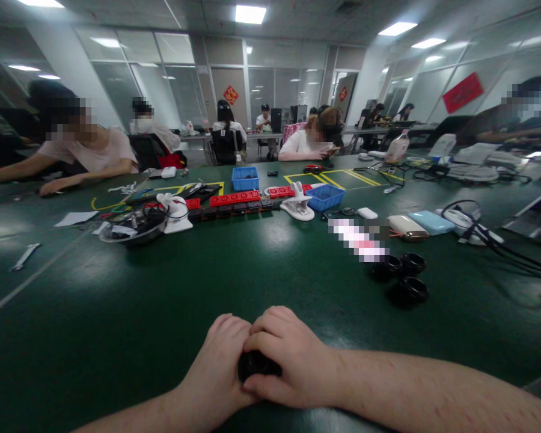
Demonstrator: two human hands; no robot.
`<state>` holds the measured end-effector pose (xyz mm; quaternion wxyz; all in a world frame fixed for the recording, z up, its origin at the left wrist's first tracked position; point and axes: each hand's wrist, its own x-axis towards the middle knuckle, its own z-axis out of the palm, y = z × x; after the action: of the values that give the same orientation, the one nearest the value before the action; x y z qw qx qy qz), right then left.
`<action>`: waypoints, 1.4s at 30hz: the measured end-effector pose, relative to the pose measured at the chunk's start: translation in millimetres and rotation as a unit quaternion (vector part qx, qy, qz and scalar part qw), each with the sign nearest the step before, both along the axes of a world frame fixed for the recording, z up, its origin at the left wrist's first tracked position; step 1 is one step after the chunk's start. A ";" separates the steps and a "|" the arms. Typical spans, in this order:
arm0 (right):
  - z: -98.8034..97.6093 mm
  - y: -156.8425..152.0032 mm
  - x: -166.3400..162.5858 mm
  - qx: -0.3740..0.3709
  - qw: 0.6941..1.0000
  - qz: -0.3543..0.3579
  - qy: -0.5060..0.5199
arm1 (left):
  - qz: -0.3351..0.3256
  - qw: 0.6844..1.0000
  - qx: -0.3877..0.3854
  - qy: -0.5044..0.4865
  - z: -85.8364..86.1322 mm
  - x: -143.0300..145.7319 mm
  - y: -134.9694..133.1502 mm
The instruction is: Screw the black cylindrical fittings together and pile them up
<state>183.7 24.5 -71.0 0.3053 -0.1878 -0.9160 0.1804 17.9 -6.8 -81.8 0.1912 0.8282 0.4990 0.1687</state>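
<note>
Low at the centre of the head view, a round black part (pixel 258 365) sits between my two hands at the green table. Its full shape is covered by fingers. My left hand (pixel 220 367) is wrapped against its left side, with the fingertips hidden behind it. My right hand (pixel 293 355) grips it from the right, thumb low and fingers curled over the top. Off to the right stand three black ring-shaped parts (pixel 413 288) grouped together, apart from my hands.
A metal bowl (pixel 133 231) of dark parts and cables stands left. Further back are red power strips (pixel 234 198), a white clip base (pixel 297 207) and blue trays (pixel 325 197). Power banks (pixel 408 227) and black cables (pixel 518 240) lie right. Several people sit around.
</note>
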 end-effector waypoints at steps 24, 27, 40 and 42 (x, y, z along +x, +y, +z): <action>8.9 4.5 -1.6 0.014 0.983 0.170 0.065 | -0.143 0.987 -0.072 -0.026 6.0 -19.0 21.1; 13.9 1.9 0.2 0.010 0.986 0.139 0.088 | -0.101 0.994 -0.039 -0.020 4.6 -15.8 14.5; 2.5 1.1 0.0 0.001 1.000 0.007 -0.016 | 0.010 1.000 0.022 0.007 0.2 -3.2 1.4; 3.8 1.3 0.0 0.002 0.999 0.017 -0.027 | -0.003 1.000 0.010 0.002 0.8 -4.2 3.6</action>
<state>183.7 25.8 -67.2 0.2781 -0.1764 -0.9272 0.1785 13.6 -3.1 -81.0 0.1829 0.8320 0.4947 0.1717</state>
